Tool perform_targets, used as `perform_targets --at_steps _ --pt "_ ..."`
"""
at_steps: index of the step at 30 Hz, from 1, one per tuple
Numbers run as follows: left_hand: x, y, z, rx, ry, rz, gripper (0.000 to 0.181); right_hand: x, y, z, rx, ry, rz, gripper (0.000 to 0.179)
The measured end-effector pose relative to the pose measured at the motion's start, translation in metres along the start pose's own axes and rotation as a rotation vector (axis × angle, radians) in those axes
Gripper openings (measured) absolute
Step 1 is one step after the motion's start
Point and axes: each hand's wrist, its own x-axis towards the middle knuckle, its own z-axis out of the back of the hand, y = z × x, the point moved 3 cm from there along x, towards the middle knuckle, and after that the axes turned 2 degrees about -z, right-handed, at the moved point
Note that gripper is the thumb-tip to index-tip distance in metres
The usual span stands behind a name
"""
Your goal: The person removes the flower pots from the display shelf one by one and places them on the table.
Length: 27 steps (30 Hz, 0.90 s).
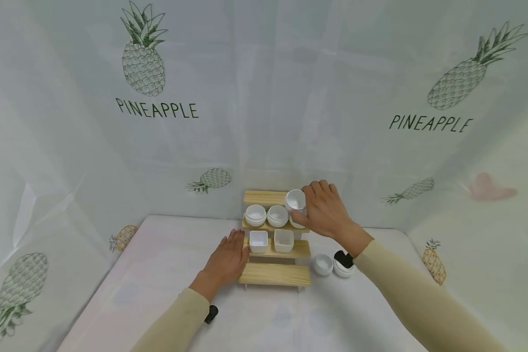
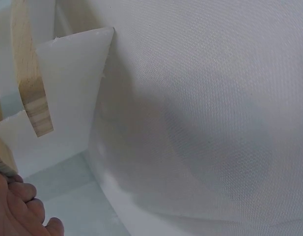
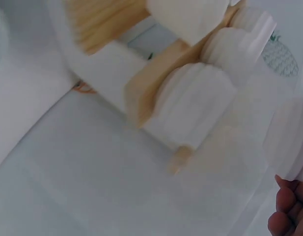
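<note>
one white bowl (image 1: 295, 199) gripped by the right hand (image 1: 324, 209)

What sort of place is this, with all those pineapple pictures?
Perhaps a little curtained-off display spot: pale pineapple-printed hanging sheets at the back and sides, a white-covered table, and a stepped light-wood stand holding small white bowls.

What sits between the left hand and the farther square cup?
The nearer square cup, on the same wooden step, as the head view shows.

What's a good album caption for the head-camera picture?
Right hand holding a white cup at a wooden-tiered stand, left hand beside the stand.
</note>
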Motion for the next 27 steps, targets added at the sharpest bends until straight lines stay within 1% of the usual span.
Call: perform_targets --at_steps 5,7,9,14,16,18,24,27 --pt "-0.003 0.001 -0.002 0.002 0.005 0.02 0.064 -0.032 -0.026 0.003 0.008 -0.088 -0.013 0.064" --pt "-0.004 0.002 -0.003 -0.007 -0.009 0.015 0.064 -0.046 -0.037 0.002 0.008 -0.115 -0.02 0.062" --pt "-0.005 0.002 -0.002 -0.034 -0.032 0.003 0.064 -0.06 -0.049 0.001 0.009 -0.131 -0.029 0.061" --pt "-0.004 0.002 -0.002 -0.045 -0.06 -0.018 0.065 -0.097 -0.077 -0.007 0.011 -0.138 -0.062 0.061" --pt "-0.003 0.003 -0.002 -0.035 -0.057 -0.015 0.065 -0.113 -0.086 -0.013 0.007 -0.125 -0.084 0.06" --pt "-0.002 0.004 -0.003 -0.049 -0.052 -0.011 0.065 -0.13 -0.093 -0.021 0.008 -0.098 -0.119 0.06" --pt "0.003 0.007 -0.008 -0.024 -0.02 -0.015 0.067 -0.183 -0.11 -0.05 -0.01 0.026 -0.239 0.063" --pt "0.006 0.008 -0.01 -0.01 -0.018 -0.019 0.066 -0.205 -0.116 -0.061 -0.023 0.076 -0.274 0.065"
